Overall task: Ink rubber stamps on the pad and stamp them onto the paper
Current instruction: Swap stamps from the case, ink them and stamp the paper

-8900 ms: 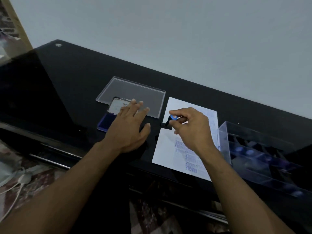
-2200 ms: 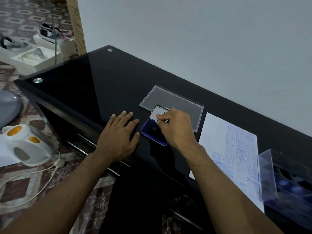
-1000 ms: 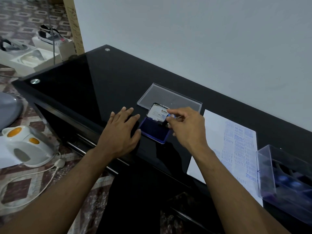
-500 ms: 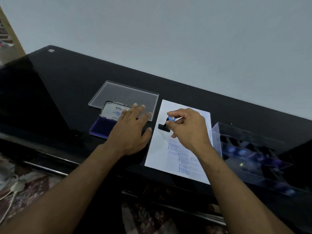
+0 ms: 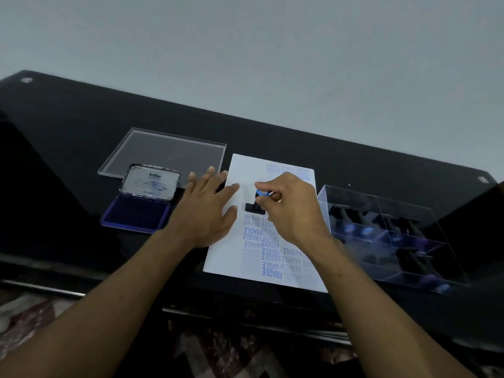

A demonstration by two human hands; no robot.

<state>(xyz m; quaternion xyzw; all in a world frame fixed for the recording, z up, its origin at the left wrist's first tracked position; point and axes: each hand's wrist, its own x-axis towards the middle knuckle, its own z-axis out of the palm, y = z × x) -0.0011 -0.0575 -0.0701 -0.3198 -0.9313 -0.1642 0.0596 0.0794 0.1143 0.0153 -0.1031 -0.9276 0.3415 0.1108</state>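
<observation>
A white paper (image 5: 234,257) lies on the black table, covered with several blue stamped words. My right hand (image 5: 291,211) grips a black rubber stamp (image 5: 254,207) with a blue top by its handle, its base down on the paper above the printed rows. My left hand (image 5: 206,211) lies flat with spread fingers, its fingertips on the paper's left edge. The ink pad (image 5: 136,214) sits open to the left, its blue pad showing and its silver lid tilted up behind.
A clear acrylic lid (image 5: 163,151) lies flat behind the ink pad. A clear box (image 5: 387,236) holding several more stamps stands right of the paper. The glossy black table (image 5: 68,126) ends at a front edge just below the paper. A pale wall rises behind.
My right hand carried the stamp from the ink pad over to the paper and set it down. My left hand shifted from beside the pad to the paper's left edge.
</observation>
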